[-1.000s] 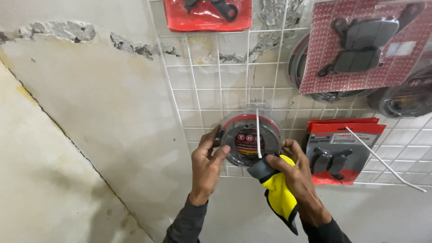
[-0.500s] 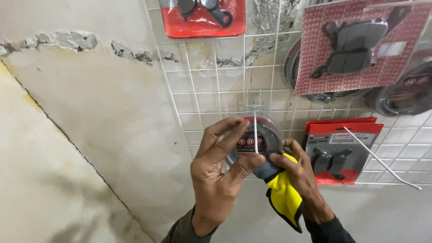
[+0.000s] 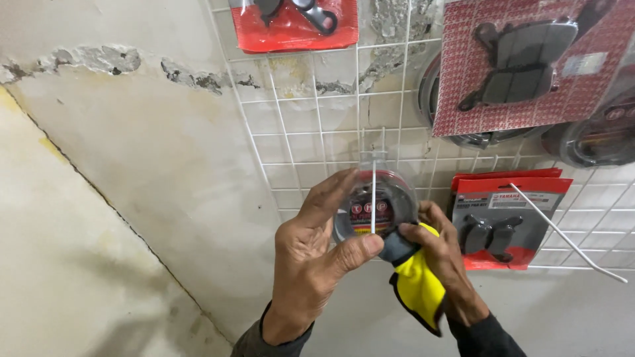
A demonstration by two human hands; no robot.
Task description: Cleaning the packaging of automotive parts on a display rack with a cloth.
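Observation:
A round clear-plastic pack (image 3: pixel 383 201) with a dark ring-shaped part and a red label inside hangs on a white wire hook (image 3: pixel 374 198) of the wall grid. My left hand (image 3: pixel 314 254) grips the pack's left and lower edge, thumb near the hook's tip. My right hand (image 3: pixel 440 254) presses a yellow and grey cloth (image 3: pixel 417 284) against the pack's lower right side. Much of the pack is hidden behind my fingers.
A white wire grid panel (image 3: pixel 304 139) covers the cracked wall. Red packs of brake pads hang at top (image 3: pixel 294 23), upper right (image 3: pixel 529 63) and right (image 3: pixel 503 221). A bare wire hook (image 3: pixel 569 235) sticks out at right. Dark round parts (image 3: pixel 595 135) hang behind.
My left hand has shifted from the pack's left rim to its front lower edge. The pack has risen a little along the hook. The right hand with the cloth stays against it.

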